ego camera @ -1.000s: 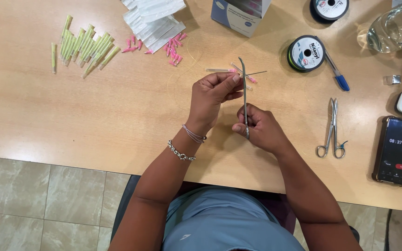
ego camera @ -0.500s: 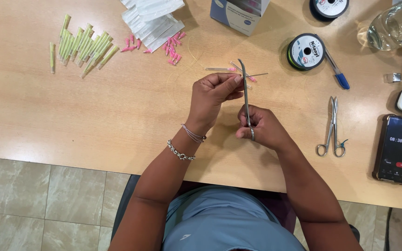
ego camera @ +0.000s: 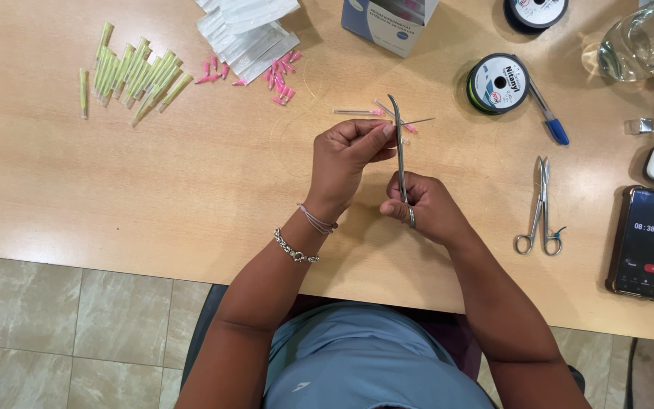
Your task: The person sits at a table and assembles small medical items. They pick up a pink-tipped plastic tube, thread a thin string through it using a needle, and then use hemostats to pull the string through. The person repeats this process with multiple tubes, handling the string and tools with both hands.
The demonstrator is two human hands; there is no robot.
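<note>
Nearest the body, the right hand [ego camera: 427, 208] is closed through the finger rings of a slim steel instrument [ego camera: 399, 148], holding it upright so its tip sits level with the other hand's fingertips. The left hand [ego camera: 347, 155] is pinched shut beside that tip; what it pinches is too small to make out, perhaps a fine thread. Both hover above the desk [ego camera: 153, 189], with loose pink-hubbed needles [ego camera: 387, 115] lying just beyond them. To the right, spare scissors [ego camera: 541, 208] and a phone [ego camera: 643, 242] lie within reach. Farther off rest a thread spool [ego camera: 499, 83], a blue pen [ego camera: 546, 113], pink caps [ego camera: 281, 76] and green-capped needles [ego camera: 134, 76].
</note>
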